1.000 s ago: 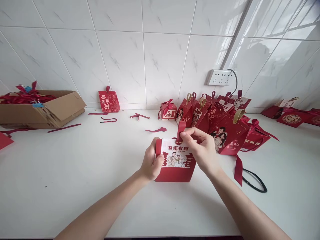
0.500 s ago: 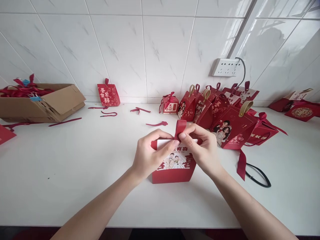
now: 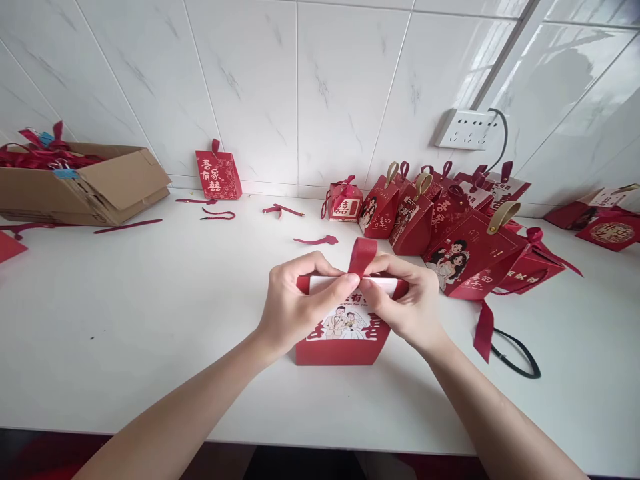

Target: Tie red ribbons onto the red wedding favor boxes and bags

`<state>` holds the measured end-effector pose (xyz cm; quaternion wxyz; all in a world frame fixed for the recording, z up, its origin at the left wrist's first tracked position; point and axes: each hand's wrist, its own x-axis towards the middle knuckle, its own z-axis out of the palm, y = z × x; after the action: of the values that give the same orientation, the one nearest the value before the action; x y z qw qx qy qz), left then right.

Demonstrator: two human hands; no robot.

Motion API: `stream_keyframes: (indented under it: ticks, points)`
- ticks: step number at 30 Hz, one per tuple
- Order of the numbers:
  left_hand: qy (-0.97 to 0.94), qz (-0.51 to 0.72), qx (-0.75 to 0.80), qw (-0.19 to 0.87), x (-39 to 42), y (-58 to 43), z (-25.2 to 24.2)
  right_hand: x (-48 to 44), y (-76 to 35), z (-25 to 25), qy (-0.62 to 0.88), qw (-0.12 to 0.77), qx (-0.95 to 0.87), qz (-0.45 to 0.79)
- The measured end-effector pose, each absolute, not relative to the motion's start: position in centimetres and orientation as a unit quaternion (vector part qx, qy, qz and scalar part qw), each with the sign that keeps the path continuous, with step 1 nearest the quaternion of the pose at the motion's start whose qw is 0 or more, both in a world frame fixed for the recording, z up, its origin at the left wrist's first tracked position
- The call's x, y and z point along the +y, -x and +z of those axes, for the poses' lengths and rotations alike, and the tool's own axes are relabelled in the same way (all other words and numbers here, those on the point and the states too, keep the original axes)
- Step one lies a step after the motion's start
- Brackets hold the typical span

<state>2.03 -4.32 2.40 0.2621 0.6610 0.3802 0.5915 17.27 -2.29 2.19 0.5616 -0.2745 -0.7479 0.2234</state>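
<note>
A red gift box (image 3: 335,352) with a white printed panel of a bridal couple stands upright on the white table in front of me. From its top edge rises a looped red ribbon handle (image 3: 363,252). My left hand (image 3: 305,303) pinches the box's top from the left, thumb on the front at the foot of the loop. On the other side my right hand (image 3: 405,300) grips the same top edge, its thumb beside the left one. Both sets of fingers reach behind the box, where their tips are hidden.
Several red gift boxes (image 3: 465,260) crowd the right side, below a wall socket (image 3: 467,129). A black cord loop (image 3: 520,353) lies near a ribbon strip (image 3: 483,333). At the left sits a cardboard box (image 3: 115,177) of ribbons. Another red box (image 3: 219,175) stands by the wall.
My right thumb has come down from the ribbon loop to the top front of the box, beside my left thumb. The loop leans slightly right. The view has shifted a little.
</note>
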Motion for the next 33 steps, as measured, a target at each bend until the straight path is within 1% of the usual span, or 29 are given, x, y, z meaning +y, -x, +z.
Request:
stream_keyframes:
  ticks: [3,7,17,20,24,27,28,30,33]
  points:
    - [-0.675,0.590,0.345,0.278,-4.1,-1.7,2.2,-2.3,-17.2,2.2,0.278,0.564,-0.748,0.212]
    - [-0.700,0.585,0.280,0.298,-3.8,-1.3,1.9,-2.3,-17.2,2.2,0.273,0.558,-0.749,0.231]
    - [-0.672,0.588,0.357,0.274,-3.9,-1.6,1.5,-2.2,-17.2,2.2,0.271,0.558,-0.735,0.273]
    - [-0.678,0.589,0.358,0.256,-3.9,-1.6,1.5,-2.2,-17.2,2.1,0.267,0.555,-0.736,0.280]
    - [-0.705,0.616,0.301,0.184,-4.0,-1.8,1.6,-2.1,-17.5,2.0,0.217,0.556,-0.745,0.298]
    - [-0.729,0.630,0.251,0.094,-4.3,-1.9,1.6,-2.1,-17.9,2.2,0.163,0.607,-0.707,0.324]
    - [-0.736,0.631,0.237,0.064,-4.4,-2.0,1.6,-2.2,-18.0,2.4,0.152,0.631,-0.692,0.315]
    - [-0.743,0.631,0.220,0.013,-4.5,-2.1,1.5,-2.4,-18.2,2.8,0.141,0.663,-0.689,0.255]
    - [-0.741,0.630,0.230,-0.032,-4.5,-2.3,1.4,-2.8,-18.5,3.1,0.137,0.647,-0.729,0.178]
